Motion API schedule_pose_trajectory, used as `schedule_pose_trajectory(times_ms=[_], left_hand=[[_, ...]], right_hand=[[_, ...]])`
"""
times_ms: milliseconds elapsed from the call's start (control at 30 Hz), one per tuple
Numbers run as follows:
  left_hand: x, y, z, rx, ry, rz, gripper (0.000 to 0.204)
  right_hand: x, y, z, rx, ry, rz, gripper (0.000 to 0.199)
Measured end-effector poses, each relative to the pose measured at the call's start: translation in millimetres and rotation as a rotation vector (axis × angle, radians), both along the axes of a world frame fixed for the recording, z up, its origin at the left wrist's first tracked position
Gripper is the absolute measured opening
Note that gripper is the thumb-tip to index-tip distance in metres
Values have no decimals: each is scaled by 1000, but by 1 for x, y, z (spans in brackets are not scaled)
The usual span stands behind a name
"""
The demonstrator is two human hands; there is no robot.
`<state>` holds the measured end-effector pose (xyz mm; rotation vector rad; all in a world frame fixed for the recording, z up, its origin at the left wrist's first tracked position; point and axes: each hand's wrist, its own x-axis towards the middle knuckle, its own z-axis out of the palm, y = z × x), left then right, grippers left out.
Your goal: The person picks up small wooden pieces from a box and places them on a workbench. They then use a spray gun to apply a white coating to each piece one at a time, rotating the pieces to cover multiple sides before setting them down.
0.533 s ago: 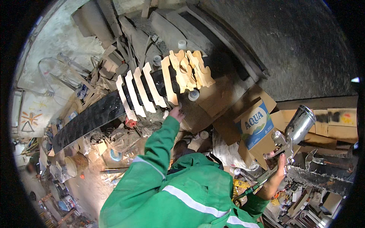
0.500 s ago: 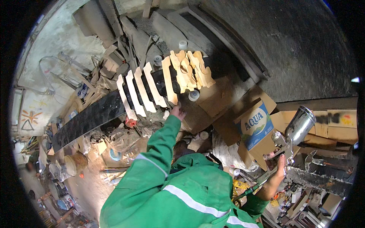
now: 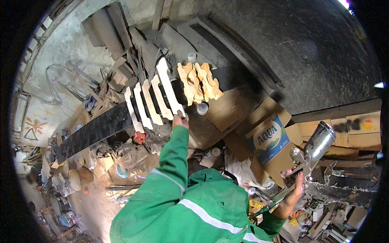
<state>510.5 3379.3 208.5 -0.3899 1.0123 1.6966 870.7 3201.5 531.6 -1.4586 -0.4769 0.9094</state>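
My left hand [image 3: 180, 121] reaches forward and grips the near end of a pale, curved wooden slat [image 3: 169, 90], tilted up off the black board. Several similar wooden slats [image 3: 150, 103] lie side by side to its left across the long black board [image 3: 91, 131]. To its right sit scroll-cut wooden pieces [image 3: 207, 83], close together. At the right, my right hand [image 3: 296, 190] is wrapped around the handle of a spray gun [image 3: 320, 141] with a silver cup. A green hose runs from the gun down past my sleeve.
A printed cardboard box [image 3: 269, 139] stands between my arms. Small white tubs [image 3: 202, 108] stand beside the carved pieces. Scrap wood [image 3: 107, 30] leans at the back left. A dark wall [image 3: 320, 73] rises at the far right; clutter covers the floor.
My left hand has moved left with the wooden slat, lifting it from beside the scroll-cut pieces toward the row. My right hand still holds the spray gun.
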Motion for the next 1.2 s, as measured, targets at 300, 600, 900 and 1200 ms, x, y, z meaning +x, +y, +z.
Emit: schedule_pose_trajectory(times_ms=[300, 600, 900, 1200], left_hand=[[0, -18, 286, 570, 755, -47, 34], [43, 35, 336, 735, 426, -636, 24], [111, 77, 321, 797, 470, -864, 12], [156, 86, 328, 819, 450, -901, 14]], right_hand=[[4, -8, 30, 278, 39, 304, 43], [25, -10, 57, 281, -444, 161, 32], [41, 5, 82, 377, -490, 78, 25], [8, -31, 71, 411, -218, 289, 36]])
